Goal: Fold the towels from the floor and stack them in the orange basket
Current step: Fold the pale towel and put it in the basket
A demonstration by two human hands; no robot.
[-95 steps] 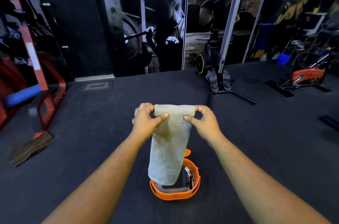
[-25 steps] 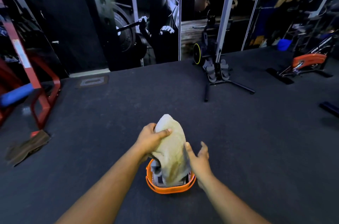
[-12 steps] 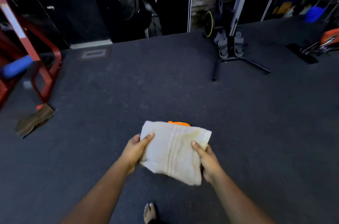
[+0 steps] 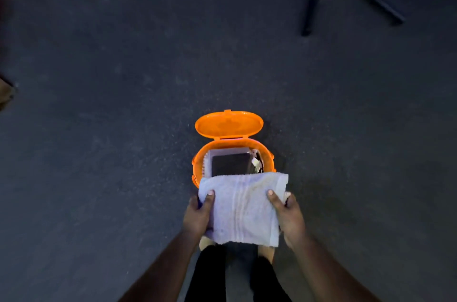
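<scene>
- Head view: left hand (image 4: 197, 217) and right hand (image 4: 288, 218) each pinch a side of the folded towel (image 4: 243, 210), thumbs on top.
- Towel overlaps the near rim of the orange basket (image 4: 268, 157); lid (image 4: 228, 124) open.

Pale folded towel (image 4: 243, 210) with stitched stripes down its middle is hanging flat over the near rim of the orange basket (image 4: 269, 160), its far edge overlapping the opening. Basket is sitting upright on the floor, round, lid (image 4: 228, 124) flipped open and lying back behind it. Inside the basket a dark folded towel (image 4: 228, 164) is lying on a lighter one (image 4: 223, 150).
</scene>
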